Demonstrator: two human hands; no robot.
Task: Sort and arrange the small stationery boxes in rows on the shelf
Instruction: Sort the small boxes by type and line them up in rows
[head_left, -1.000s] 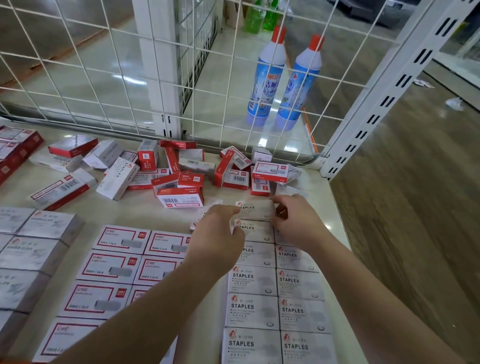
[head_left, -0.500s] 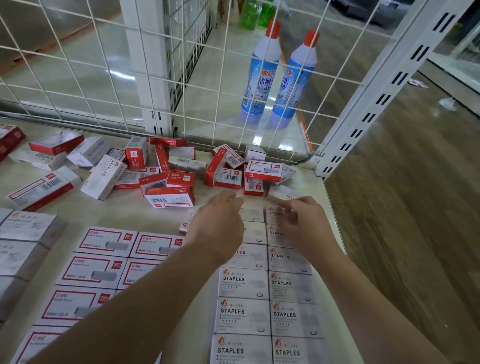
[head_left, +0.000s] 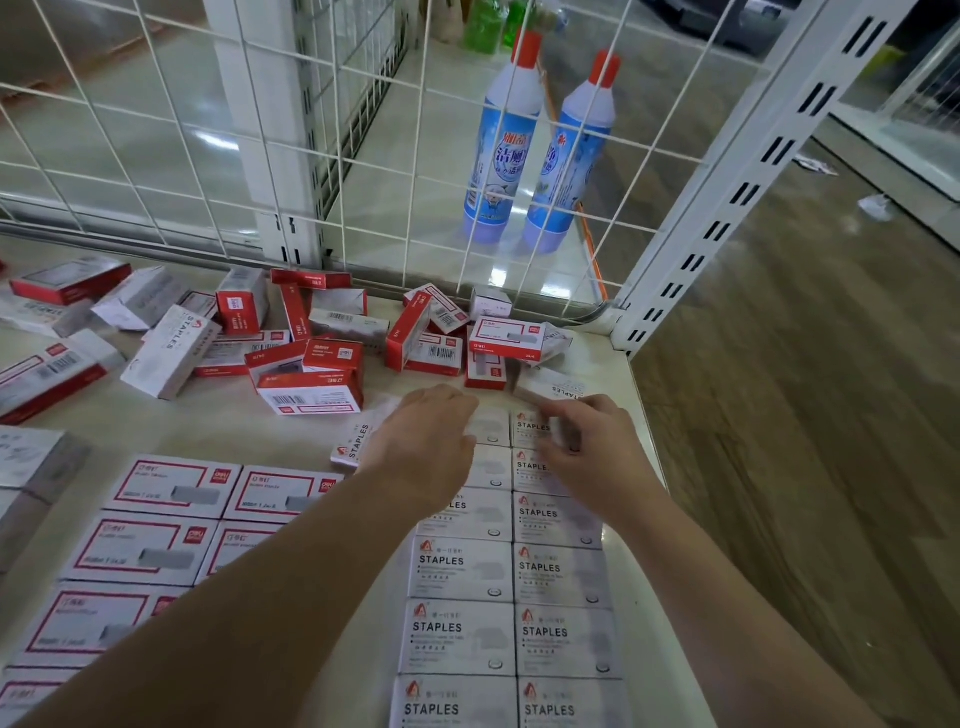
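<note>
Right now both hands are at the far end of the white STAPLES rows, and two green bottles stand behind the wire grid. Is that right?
Almost. The head view shows the left hand and right hand at the far end of the STAPLES rows, but the two bottles standing behind the wire grid are blue and white with red caps, not green.
</note>
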